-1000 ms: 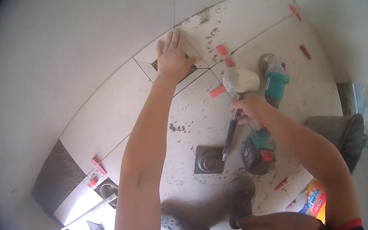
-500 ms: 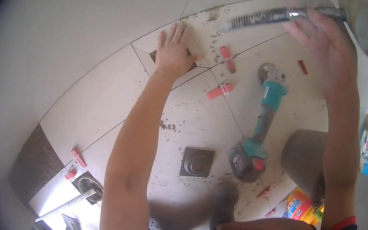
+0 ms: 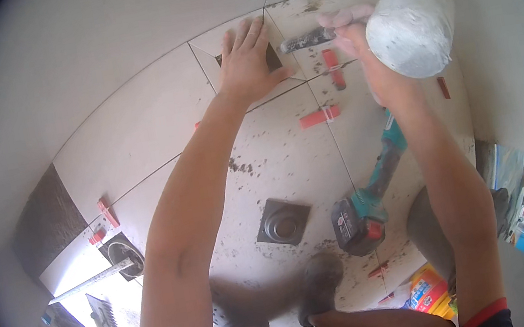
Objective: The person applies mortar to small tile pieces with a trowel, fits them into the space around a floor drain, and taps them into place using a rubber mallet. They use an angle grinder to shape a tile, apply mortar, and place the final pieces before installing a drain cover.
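My left hand [image 3: 248, 65] lies flat with fingers spread on the small cut tile pieces that frame a dark square opening [image 3: 273, 59]. To its right, my right hand [image 3: 353, 27] is wrapped round the dark handle of a mallet [image 3: 412, 24]. The mallet's thick, whitish round head is lifted toward me above the tiles, and the handle's end points left at the opening. Below the mallet lie a red tile-levelling wedge [image 3: 334, 70] and another red wedge [image 3: 320, 116], pushed through a clip at the joint.
A teal cordless angle grinder [image 3: 381, 171] rests on the floor tiles, partly hidden by my right forearm. Nearer me is a square drain fitting [image 3: 282, 222]. At the left are a notched trowel [image 3: 103, 317] and another drain opening [image 3: 128, 263]. A colourful package [image 3: 429, 291] lies low right.
My right hand has moved left with the mallet, and the head has turned so its pale end faces me. My left hand stays on the tile; the view has shifted slightly.
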A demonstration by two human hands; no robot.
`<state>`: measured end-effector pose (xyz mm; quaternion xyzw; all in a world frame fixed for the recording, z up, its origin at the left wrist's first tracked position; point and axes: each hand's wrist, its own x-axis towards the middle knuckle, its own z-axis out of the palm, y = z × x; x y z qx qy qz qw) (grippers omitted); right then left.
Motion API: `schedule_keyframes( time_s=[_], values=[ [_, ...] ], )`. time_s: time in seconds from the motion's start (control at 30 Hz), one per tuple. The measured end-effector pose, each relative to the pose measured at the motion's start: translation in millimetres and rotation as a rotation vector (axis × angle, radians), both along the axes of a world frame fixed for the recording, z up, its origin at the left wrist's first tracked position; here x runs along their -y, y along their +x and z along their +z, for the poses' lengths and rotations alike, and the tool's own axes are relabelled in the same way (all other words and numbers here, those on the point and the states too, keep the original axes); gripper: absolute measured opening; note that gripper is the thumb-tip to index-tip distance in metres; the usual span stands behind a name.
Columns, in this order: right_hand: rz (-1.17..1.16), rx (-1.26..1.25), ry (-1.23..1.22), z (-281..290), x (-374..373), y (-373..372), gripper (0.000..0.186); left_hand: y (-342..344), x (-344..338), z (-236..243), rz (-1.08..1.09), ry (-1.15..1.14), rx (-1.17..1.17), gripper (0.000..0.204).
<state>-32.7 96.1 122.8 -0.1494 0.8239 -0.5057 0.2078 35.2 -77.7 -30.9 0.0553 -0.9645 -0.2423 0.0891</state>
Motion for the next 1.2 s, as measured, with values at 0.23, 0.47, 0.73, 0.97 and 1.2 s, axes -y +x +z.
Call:
schedule_keyframes(
  time_s=[0.23,0.47,0.73,0.97,1.2],
  values=[
    [0.278,-0.711,0.277,-35.3,-12.0,-16.5,0.017,-2.3,-0.5,-0.5,0.009,-0.005,0.034,0.098],
    [0.253,-0.765,0.288,-34.9,-9.8,-12.7,0.015,-2.6,-2.0,-1.3,0.018,0.004,0.010,0.098],
    [0.171,-0.567,0.241,-34.5,-4.2,-2.3,0.026,-3.0,0.7,-4.7,0.019,0.024,0.001,0.096],
    [0.200,-0.620,0.205,-17.2,0.3,8.8,0.020,-4.4,-2.0,-8.7,0.026,0.001,0.010,0.097],
    [0.272,-0.747,0.112,-19.6,-2.1,7.8,0.012,-3.1,-3.8,-1.3,0.018,0.016,0.069,0.100]
  ],
)
